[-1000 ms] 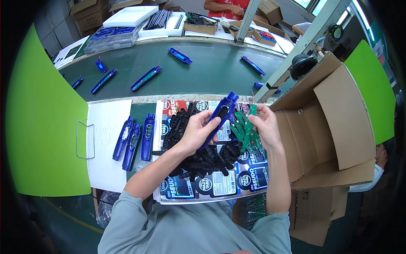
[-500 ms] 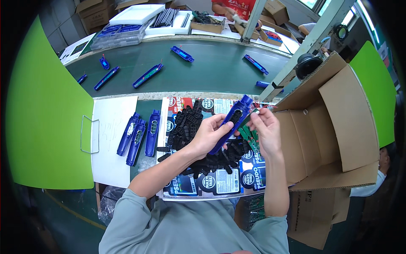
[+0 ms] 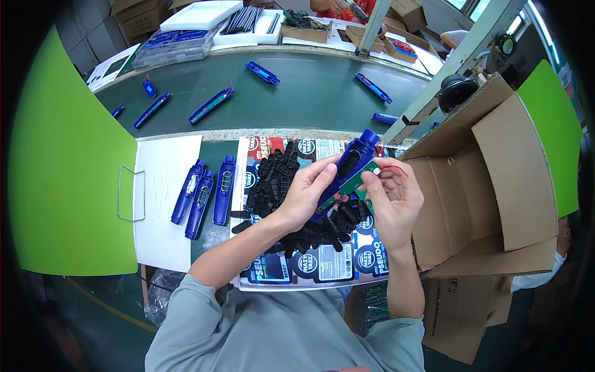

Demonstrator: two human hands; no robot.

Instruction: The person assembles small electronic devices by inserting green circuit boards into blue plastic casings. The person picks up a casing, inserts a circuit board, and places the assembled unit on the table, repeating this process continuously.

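My left hand point(image 3: 308, 191) grips a blue plastic housing point(image 3: 368, 140), tilted with its upper end to the right. A dark oval insert point(image 3: 351, 162) shows in the housing's opening. In my right hand point(image 3: 395, 199), between thumb and fingers, is a slim green circuit board point(image 3: 354, 182) with a red wire at its upper end. The board lies alongside the housing's right edge; whether they touch I cannot tell. Beneath my hands spreads a pile of black ribbed plastic pieces point(image 3: 276, 180). Left of it lie three blue housings point(image 3: 224, 191) with oval openings.
A printed cardboard sheet point(image 3: 291, 282) lies under the black pieces. An open carton point(image 3: 455, 204) stands at right, a green panel point(image 3: 74, 161) at left. Beyond, a green conveyor belt point(image 3: 297, 105) carries several blue housings. A person in red point(image 3: 325, 7) works across it.
My right hand has turned the circuit board so its green face shows, now beside the housing. The red wire has come into sight. Housings on the belt have shifted slightly left.
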